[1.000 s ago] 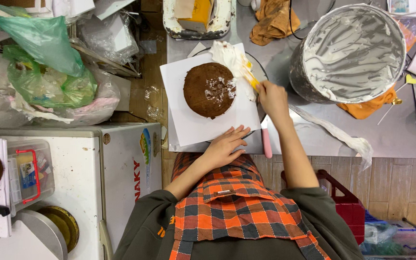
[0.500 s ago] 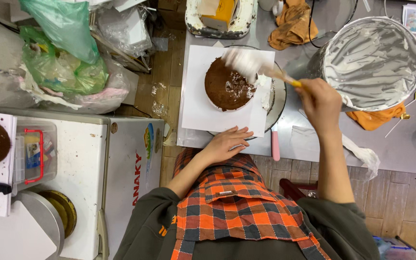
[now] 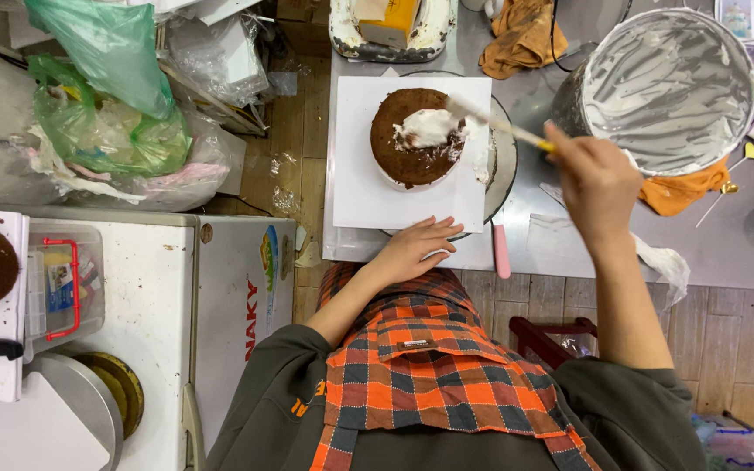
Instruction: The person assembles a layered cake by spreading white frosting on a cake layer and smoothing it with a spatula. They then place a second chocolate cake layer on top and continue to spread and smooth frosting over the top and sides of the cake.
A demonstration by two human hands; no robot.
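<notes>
Spreading is under way: the right hand point(image 3: 598, 179) grips a spatula point(image 3: 499, 125) by its yellow-tipped handle, fingers closed around it, the blade reaching left onto the top of the chocolate cake point(image 3: 418, 135). Compared with half a second ago, a distinct dollop of white cream point(image 3: 427, 127) now sits on the right part of the cake top, and the blade has come down flat against it; a second ago the top was nearly bare brown. Judgement: the cream transfer from the large metal bowl point(image 3: 667, 87) at far right is done for this load, and coverage of the top has barely begun. The cake rests on a white square board point(image 3: 368, 174) over a turntable point(image 3: 506, 166), on the grey surface point(image 3: 569, 244). The left hand point(image 3: 414, 249) lies palm down with fingers spread, empty, on the near edge of the board, steadying it as before. Right forearm runs up from the near side, wrist bent leftward. An orange cloth point(image 3: 523, 35) lies at the far edge.
</notes>
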